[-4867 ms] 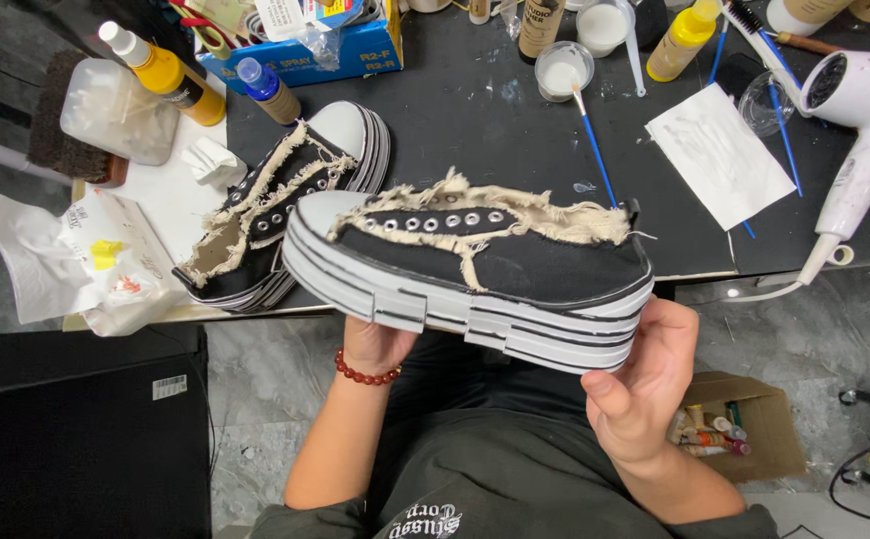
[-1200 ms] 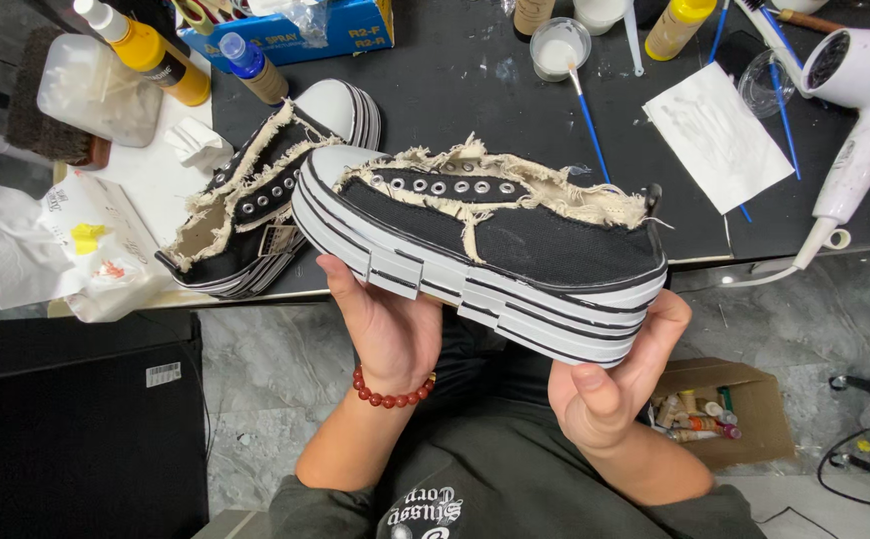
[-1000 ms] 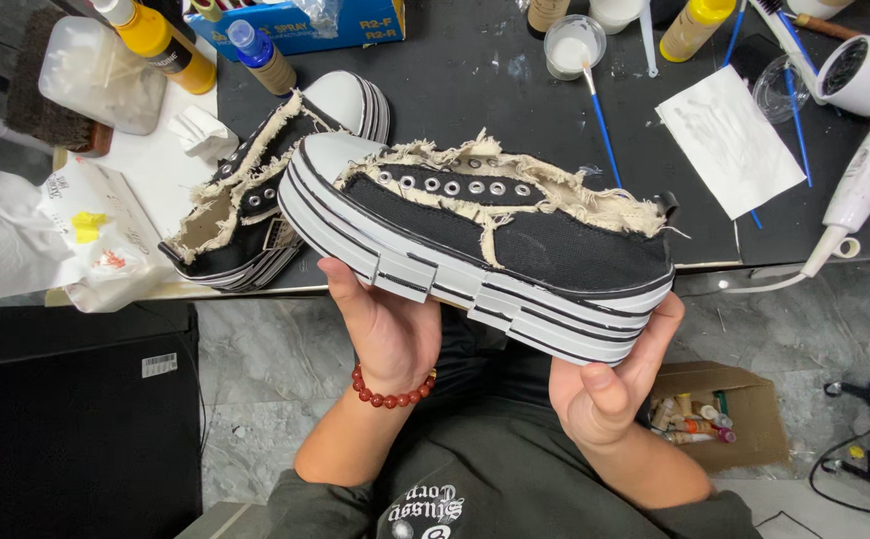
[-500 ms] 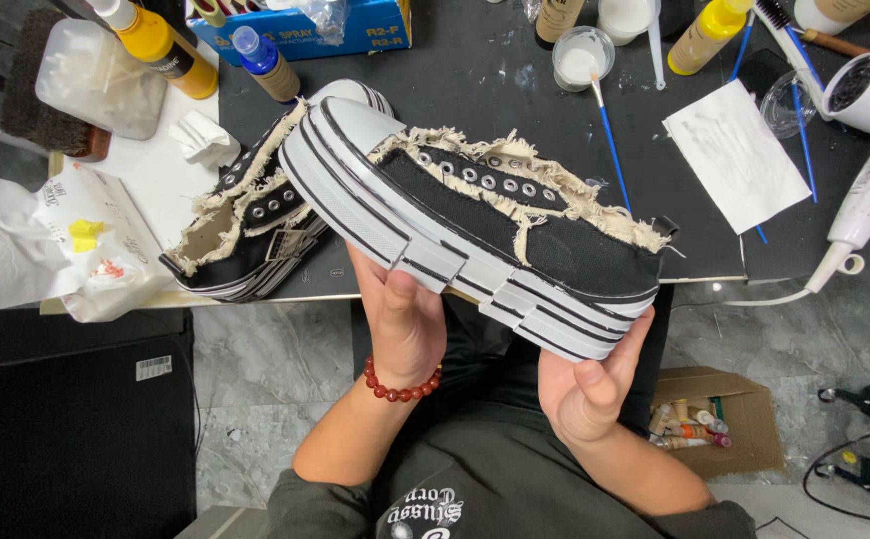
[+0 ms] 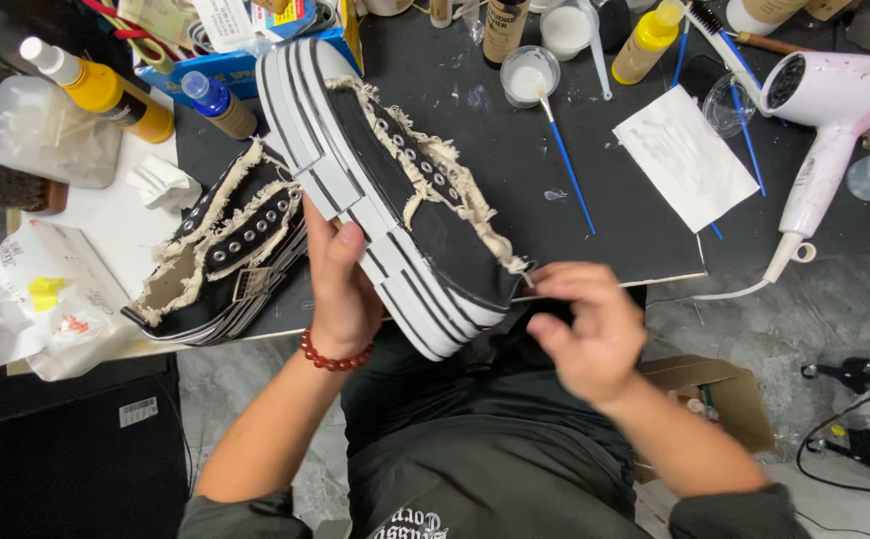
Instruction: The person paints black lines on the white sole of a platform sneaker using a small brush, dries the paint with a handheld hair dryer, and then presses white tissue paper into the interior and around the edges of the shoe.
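I hold a black canvas sneaker (image 5: 405, 190) with a thick white striped sole and frayed cream edges above the table's near edge, its toe pointing away from me. My left hand (image 5: 340, 289) grips its sole from below, a red bead bracelet on the wrist. My right hand (image 5: 585, 334) is blurred at the heel end, fingertips at the heel's frayed edge; whether it grips is unclear. The matching second sneaker (image 5: 225, 250) lies on the table to the left.
The black table (image 5: 605, 240) carries a pink hair dryer (image 5: 819, 120), a white paper sheet (image 5: 684, 165), blue-handled brushes (image 5: 565, 165), small cups of white liquid (image 5: 532, 75), yellow bottles (image 5: 106, 90) and crumpled plastic bags (image 5: 36, 309). An open cardboard box (image 5: 704, 399) sits on the floor.
The sneaker has turned from lying sideways to pointing away from me, toe raised. My right hand left the sole under the heel and moved up to the heel's edge.
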